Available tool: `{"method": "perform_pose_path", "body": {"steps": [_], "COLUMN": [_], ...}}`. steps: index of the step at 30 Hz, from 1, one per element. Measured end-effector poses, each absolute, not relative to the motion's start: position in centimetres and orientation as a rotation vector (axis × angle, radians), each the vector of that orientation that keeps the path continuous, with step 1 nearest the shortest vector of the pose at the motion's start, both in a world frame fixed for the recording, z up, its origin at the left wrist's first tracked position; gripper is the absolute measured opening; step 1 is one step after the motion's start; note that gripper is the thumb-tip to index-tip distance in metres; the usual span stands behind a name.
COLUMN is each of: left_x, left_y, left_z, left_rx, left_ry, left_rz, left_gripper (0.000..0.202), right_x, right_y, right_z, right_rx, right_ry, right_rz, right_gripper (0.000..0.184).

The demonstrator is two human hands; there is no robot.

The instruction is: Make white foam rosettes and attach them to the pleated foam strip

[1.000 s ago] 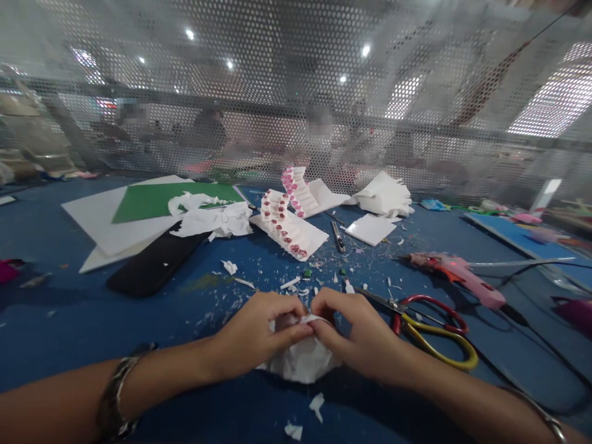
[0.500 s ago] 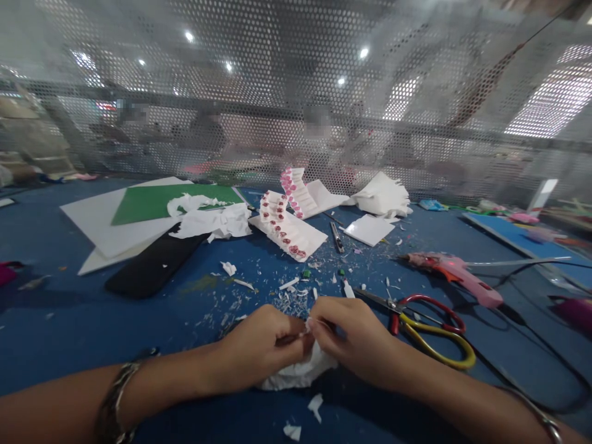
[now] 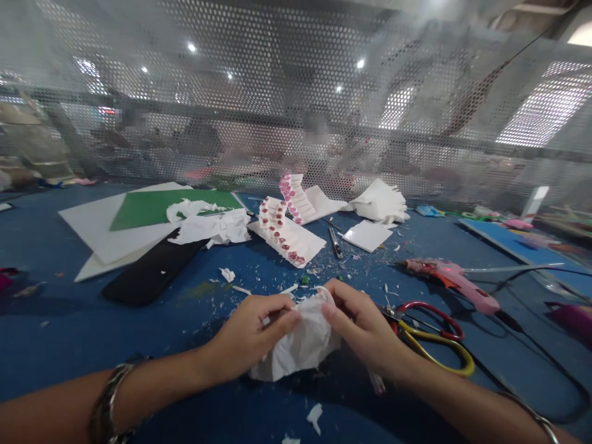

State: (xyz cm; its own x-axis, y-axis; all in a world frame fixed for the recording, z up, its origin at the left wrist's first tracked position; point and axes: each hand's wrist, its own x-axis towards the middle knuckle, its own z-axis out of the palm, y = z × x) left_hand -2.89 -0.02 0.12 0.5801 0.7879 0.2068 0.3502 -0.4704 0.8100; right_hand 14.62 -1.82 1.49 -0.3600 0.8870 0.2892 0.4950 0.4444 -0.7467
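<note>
Both of my hands hold one crumpled white paper piece just above the blue table. My left hand pinches its left side with fingers curled. My right hand grips its right edge, thumb pressed on the paper. The paper hangs down between them. Red and yellow scissors lie just right of my right hand.
A pink glue gun with its cord lies to the right. Ahead are folded white paper pieces with red dots, a craft knife, white sheets, green card, a black slab and many paper scraps. A perforated screen stands behind the table.
My hands have lifted and spread the paper, which now shows as a broader sheet between them. The view has tilted slightly.
</note>
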Motion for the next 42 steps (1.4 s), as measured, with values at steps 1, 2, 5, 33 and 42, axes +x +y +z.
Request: {"method": "perform_pose_path", "body": {"steps": [1, 2, 5, 33, 42], "left_x": [-2.9, -3.0, -3.1, -4.2, -4.0], "left_y": [0.0, -0.1, -0.1, 2.7, 3.1], "left_z": [0.1, 0.1, 0.0, 0.5, 0.4], "left_rx": [2.074, 2.085, 2.104, 1.583, 1.328], "left_ry": [0.9, 0.894, 0.877, 1.132, 1.126], "left_rz": [0.749, 0.742, 0.712, 0.973, 0.996], "left_gripper": [0.029, 0.029, 0.028, 0.026, 0.027], "right_x": [14.6, 14.6, 14.5, 17.1, 16.6], "right_y": [-1.9, -1.9, -2.0, 1.1, 0.1], "right_z": [1.4, 1.4, 1.2, 1.7, 1.2], "right_rx": [-1.137, -1.119, -1.108, -1.453, -1.085], "right_ry": [-2.051, -2.086, -2.099, -1.522, -2.206], "right_rz": [0.724, 0.718, 0.699, 0.713, -0.296], "right_gripper": [0.017, 0.017, 0.024, 0.025, 0.029]}}
